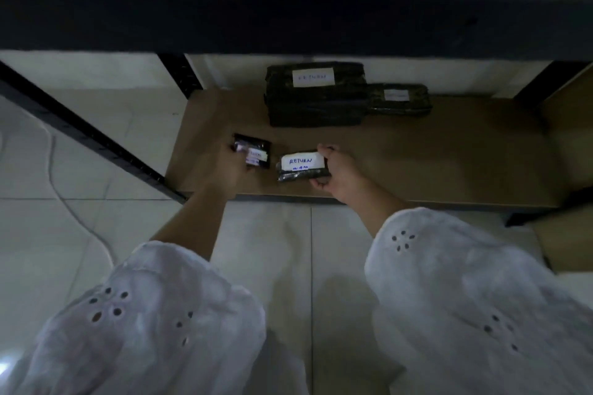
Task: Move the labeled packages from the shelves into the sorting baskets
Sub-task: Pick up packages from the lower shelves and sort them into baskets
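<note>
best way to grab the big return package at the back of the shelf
Probably grip the big package at its left end and front face, reaching in from the front under the upper shelf: it lies flat and bulky, with a smaller package against its right end.

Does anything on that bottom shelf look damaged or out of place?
Nothing stands out. The left hand grips a blurred-label package, the right hand a small RETURN package; the big RETURN package and its smaller neighbour sit neatly on the shelf.
</note>
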`<move>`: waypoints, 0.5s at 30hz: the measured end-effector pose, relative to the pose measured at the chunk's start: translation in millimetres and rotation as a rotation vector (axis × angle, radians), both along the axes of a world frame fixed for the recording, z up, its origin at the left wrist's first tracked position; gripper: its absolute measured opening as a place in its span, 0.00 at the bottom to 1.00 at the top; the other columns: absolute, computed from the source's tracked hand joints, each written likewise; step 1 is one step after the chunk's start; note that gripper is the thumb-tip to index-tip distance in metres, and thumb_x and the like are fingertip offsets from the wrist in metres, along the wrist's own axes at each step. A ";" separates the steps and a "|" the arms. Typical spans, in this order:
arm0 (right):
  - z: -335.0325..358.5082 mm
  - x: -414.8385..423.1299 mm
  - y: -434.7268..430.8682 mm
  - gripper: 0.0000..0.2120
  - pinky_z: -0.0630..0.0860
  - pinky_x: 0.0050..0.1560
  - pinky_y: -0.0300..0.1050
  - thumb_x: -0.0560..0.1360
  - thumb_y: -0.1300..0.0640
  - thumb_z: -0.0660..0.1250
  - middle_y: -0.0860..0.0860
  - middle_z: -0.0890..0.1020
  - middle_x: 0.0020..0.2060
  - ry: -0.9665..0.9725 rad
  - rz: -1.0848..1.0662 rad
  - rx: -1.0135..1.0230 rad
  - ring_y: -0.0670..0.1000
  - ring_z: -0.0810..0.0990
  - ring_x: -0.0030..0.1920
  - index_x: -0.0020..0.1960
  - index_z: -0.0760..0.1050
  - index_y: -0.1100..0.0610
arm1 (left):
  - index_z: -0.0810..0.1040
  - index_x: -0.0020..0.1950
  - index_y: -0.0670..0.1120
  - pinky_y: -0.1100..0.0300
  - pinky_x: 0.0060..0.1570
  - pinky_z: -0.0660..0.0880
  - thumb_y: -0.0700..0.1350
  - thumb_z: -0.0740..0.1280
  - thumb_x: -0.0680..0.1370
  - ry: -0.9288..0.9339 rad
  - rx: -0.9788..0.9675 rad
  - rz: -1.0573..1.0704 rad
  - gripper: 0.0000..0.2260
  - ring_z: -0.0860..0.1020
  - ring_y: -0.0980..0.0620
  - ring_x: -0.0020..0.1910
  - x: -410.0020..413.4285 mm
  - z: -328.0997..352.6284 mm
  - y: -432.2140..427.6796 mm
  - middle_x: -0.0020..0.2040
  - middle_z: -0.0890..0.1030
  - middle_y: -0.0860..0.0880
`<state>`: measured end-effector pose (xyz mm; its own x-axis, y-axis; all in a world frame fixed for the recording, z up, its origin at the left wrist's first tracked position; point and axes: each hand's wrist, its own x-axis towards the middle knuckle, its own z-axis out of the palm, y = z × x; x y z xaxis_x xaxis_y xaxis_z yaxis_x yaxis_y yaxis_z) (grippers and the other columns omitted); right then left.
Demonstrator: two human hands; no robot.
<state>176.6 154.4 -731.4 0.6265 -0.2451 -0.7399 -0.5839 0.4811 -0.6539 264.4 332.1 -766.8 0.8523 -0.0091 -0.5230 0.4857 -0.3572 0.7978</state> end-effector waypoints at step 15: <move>327.2 -165.4 -63.0 0.08 0.69 0.33 0.40 0.77 0.54 0.62 0.49 0.80 0.31 0.118 0.099 -0.091 0.48 0.76 0.35 0.39 0.73 0.53 | 0.69 0.59 0.42 0.57 0.41 0.74 0.34 0.56 0.81 0.233 -0.388 0.259 0.08 0.76 0.48 0.41 -192.9 341.5 -43.0 0.49 0.76 0.42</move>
